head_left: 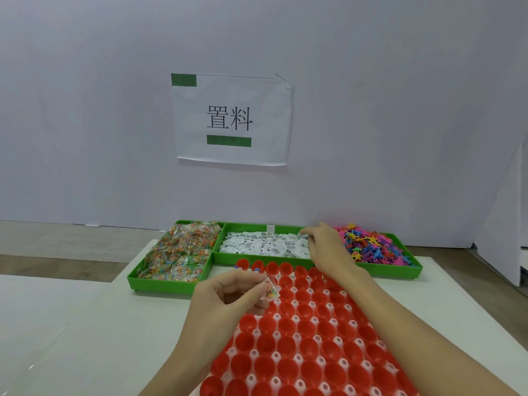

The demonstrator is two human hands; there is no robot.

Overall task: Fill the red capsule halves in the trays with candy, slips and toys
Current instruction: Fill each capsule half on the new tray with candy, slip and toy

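On the white table (85,324), what I see:
Left hand (228,292): fingers curled, pinching 1 candy packet (271,292) over the red capsule halves (308,338).
Right hand (325,247): at the slips bin (265,244), fingertips pinching 1 slip (303,231).
Bins: candy (177,252) left, toys (371,247) right.

Red capsule halves (307,332) in rows before me, white pegs between. Three green trays (171,286) behind: left one multicoloured candy packets (183,252) in clear wrap; middle one white slips (265,244) with black print; right one pink, blue, orange, yellow toys (371,247). Candy packet (271,291) in my left hand (228,295) orange-speckled. White wall sign (231,118): black characters, green bars.
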